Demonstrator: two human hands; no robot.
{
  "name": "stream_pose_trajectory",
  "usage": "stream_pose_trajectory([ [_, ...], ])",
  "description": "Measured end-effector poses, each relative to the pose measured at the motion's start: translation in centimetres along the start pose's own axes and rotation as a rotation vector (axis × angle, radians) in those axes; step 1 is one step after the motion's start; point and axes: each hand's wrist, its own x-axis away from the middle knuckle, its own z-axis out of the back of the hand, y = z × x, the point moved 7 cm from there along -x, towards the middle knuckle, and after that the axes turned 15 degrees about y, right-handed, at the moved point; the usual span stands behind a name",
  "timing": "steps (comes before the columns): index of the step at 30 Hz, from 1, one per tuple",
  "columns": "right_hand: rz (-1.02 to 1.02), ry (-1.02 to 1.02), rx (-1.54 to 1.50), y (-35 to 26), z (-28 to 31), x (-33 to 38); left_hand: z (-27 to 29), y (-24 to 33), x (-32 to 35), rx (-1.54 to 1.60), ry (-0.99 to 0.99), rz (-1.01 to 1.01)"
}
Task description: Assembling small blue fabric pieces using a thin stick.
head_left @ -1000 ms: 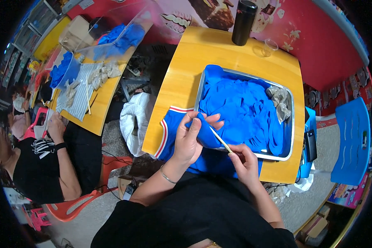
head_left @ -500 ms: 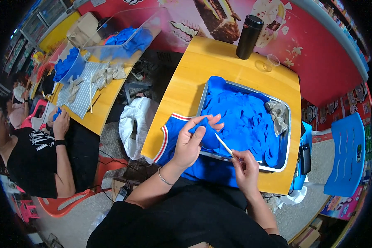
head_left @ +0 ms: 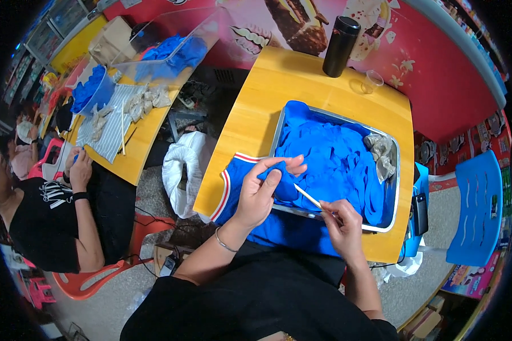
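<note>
My left hand is closed on a small blue cloth piece, thumb pressed on it and the other fingers behind. A thin pale wooden stick is pinched in my right hand. Its far end meets the blue piece; whether the tip goes inside it I cannot tell. Both hands are over the near edge of a metal tray heaped with blue cloth pieces. Crumpled grey pieces lie at the tray's right side. A blue garment with red-and-white trim lies under my left wrist.
A black flask and a clear cup stand at the table's back. On the left, a co-worker sits at another table with bins of blue pieces. A white sack stands between the tables; a blue chair is at right.
My right hand has shifted slightly right and up, and the stick lies a little flatter. My left hand keeps its grip on the blue piece.
</note>
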Motion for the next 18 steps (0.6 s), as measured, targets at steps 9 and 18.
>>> stream_pose_trajectory([
  [9,-0.310,0.043,-0.226,1.8,-2.9,3.0,0.7,-1.4,0.2,0.072,0.244,0.014],
  [18,-0.666,-0.091,-0.574,2.9,-4.9,4.7,1.0,-2.0,0.1,0.105,0.280,0.062],
])
